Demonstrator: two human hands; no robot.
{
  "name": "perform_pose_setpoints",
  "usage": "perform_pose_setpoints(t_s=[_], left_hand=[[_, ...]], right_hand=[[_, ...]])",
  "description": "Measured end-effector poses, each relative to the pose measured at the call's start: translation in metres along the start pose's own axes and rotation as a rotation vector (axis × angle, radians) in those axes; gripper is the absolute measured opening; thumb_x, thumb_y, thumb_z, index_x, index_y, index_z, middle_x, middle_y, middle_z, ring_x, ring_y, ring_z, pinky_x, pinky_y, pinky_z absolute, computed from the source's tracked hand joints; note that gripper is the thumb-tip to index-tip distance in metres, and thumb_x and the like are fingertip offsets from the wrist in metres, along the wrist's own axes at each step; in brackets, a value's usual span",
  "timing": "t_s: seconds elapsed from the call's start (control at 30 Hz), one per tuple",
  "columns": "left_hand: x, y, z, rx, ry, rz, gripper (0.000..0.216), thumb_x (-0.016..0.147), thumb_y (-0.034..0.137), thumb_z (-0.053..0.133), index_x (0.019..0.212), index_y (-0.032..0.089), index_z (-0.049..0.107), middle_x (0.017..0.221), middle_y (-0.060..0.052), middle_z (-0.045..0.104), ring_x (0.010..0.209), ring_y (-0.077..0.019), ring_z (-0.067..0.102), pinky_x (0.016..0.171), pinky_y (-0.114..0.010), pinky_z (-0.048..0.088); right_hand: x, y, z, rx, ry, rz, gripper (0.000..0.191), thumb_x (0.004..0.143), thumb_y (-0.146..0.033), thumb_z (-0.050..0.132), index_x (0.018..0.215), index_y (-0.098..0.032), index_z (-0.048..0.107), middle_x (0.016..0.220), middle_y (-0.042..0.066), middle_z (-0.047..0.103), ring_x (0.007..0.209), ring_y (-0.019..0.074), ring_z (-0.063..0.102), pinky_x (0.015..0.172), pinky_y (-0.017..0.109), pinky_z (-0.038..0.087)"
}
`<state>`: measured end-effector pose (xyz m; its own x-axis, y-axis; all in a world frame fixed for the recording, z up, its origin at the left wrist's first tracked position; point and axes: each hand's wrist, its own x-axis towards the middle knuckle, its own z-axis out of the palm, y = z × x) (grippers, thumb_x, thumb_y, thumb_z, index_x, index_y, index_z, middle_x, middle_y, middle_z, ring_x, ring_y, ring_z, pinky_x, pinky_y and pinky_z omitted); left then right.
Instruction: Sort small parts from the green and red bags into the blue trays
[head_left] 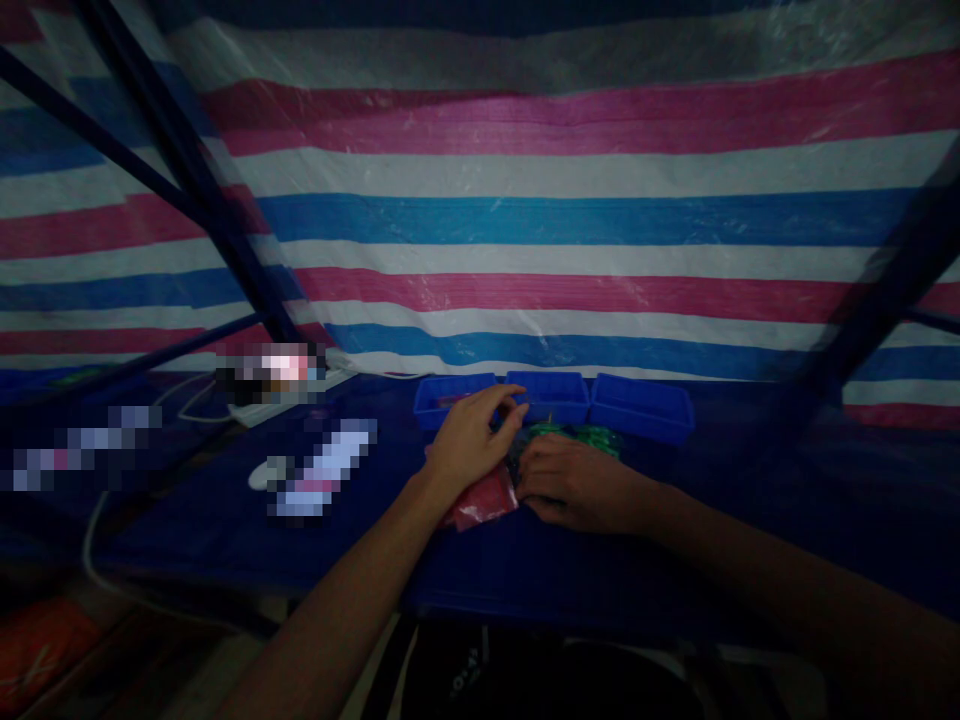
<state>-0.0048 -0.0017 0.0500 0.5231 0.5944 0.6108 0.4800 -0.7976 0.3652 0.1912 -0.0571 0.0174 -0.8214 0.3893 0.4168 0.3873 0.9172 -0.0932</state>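
Nearest, below both forearms, dark clothing [525,685] with white lettering shows past the front edge of the blue table [465,580]. The left hand [476,435] and right hand [570,480] work close together over the tabletop, near but apart. The left has its fingers bent, thumb and forefinger slightly parted; the right's fingers curl downward with their tips hidden, so I cannot tell whether either grips anything.

Right between them, partly under the left wrist and by the right fingertips, lies a red packet [487,500] in shiny clear plastic. Just beyond the right knuckles sit green packets [600,437], their near side blocked by that hand.

Well to the left of the left hand are a white rounded object [266,473] and a pixelated item [330,465]; further left and back stands a white strip [292,400] with cables, its top blurred out.

Past the fingers, three blue trays stand in a row: the left tray [427,405] and middle tray [559,398], both partly covered by the left hand, and the right tray [643,408], unobstructed. Behind everything hangs a striped sheet [570,220], with a dark post [225,245] at far left.
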Motion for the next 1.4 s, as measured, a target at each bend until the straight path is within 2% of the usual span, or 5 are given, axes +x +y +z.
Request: perform_pose_setpoints(t_s=[0.17, 0.4, 0.6, 0.9, 1.4], left_hand=[[-0.001, -0.001, 0.0, 0.0, -0.005, 0.009, 0.031, 0.101, 0.035, 0.053, 0.126, 0.02, 0.064, 0.102, -0.006, 0.075, 0.097, -0.0215, 0.071, 0.092, -0.041, 0.056], [-0.002, 0.005, -0.006, -0.086, -0.098, 0.05, 0.038, 0.107, 0.035, 0.037, 0.109, 0.021, 0.072, 0.107, -0.007, 0.076, 0.099, -0.0202, 0.07, 0.09, -0.038, 0.054], [-0.002, 0.011, -0.007, -0.118, -0.152, 0.033, 0.027, 0.098, 0.043, 0.058, 0.107, 0.023, 0.073, 0.102, -0.005, 0.077, 0.092, -0.0203, 0.071, 0.081, -0.034, 0.054], [0.0, 0.01, -0.006, -0.154, -0.096, 0.011, 0.016, 0.094, 0.035, 0.065, 0.1, 0.022, 0.073, 0.095, -0.004, 0.076, 0.088, -0.0193, 0.071, 0.079, -0.034, 0.054], [-0.001, 0.01, -0.005, -0.156, -0.076, 0.016, 0.015, 0.097, 0.03, 0.059, 0.096, 0.02, 0.069, 0.092, -0.004, 0.074, 0.085, -0.0183, 0.068, 0.078, -0.033, 0.052]], right_hand=[[0.001, -0.002, -0.001, 0.128, 0.09, 0.122, 0.013, 0.087, -0.011, 0.062, 0.094, -0.02, 0.069, 0.095, 0.006, 0.071, 0.097, 0.0212, 0.062, 0.091, 0.037, 0.049], [0.0, 0.006, -0.004, 0.566, 0.454, 0.547, 0.013, 0.082, -0.02, 0.069, 0.094, -0.022, 0.064, 0.09, 0.0, 0.071, 0.083, 0.0163, 0.067, 0.08, 0.031, 0.053], [0.0, 0.016, -0.004, 0.713, 0.732, 0.654, 0.016, 0.082, -0.03, 0.073, 0.091, -0.02, 0.063, 0.091, 0.004, 0.071, 0.086, 0.0178, 0.069, 0.084, 0.034, 0.056], [0.0, 0.015, -0.004, 0.723, 0.748, 0.668, 0.024, 0.086, -0.041, 0.072, 0.098, -0.022, 0.065, 0.095, 0.006, 0.071, 0.091, 0.0203, 0.07, 0.086, 0.038, 0.058], [-0.001, 0.017, -0.003, 0.75, 0.723, 0.663, 0.025, 0.085, -0.034, 0.075, 0.104, -0.02, 0.067, 0.099, 0.006, 0.071, 0.092, 0.0191, 0.07, 0.087, 0.036, 0.057]])
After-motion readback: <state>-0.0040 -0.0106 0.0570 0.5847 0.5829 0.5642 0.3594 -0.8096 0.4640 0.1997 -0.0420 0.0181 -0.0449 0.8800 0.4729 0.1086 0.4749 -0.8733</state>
